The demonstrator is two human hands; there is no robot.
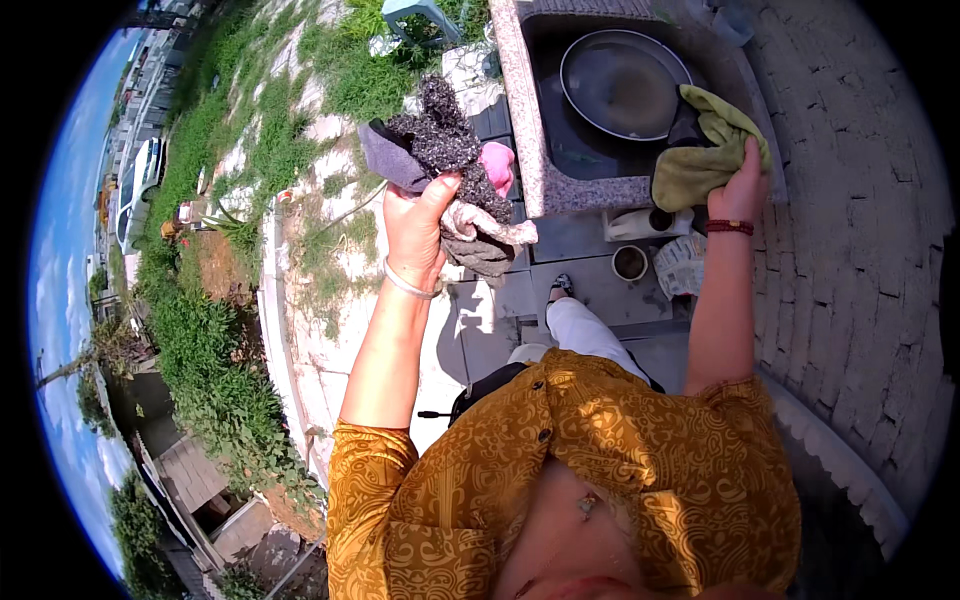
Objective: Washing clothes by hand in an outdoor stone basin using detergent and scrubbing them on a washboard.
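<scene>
My left hand [417, 225] is closed round a bunch of cloths, held up to the left of the sink. The bunch has a dark speckled cloth [440, 140], a grey-purple cloth [392, 158], a pink piece [498, 167] and a pale patterned strip [485, 224]. At the sink's right front corner, my right hand [738, 190] grips a green cloth [705, 160]. The cloth hangs over the rim and covers part of the pan's handle side. A round dark frying pan [625, 84] with a pale rim lies in the stone sink [530, 120], with murky liquid in it.
Below the sink are a small round pot [629, 263], a white container [640, 224] and a crumpled pale bag [680, 266]. A brick wall [850, 200] rises on the right. At the top stands a light blue stool [422, 18]. Grass and bushes [215, 370] spread on the left.
</scene>
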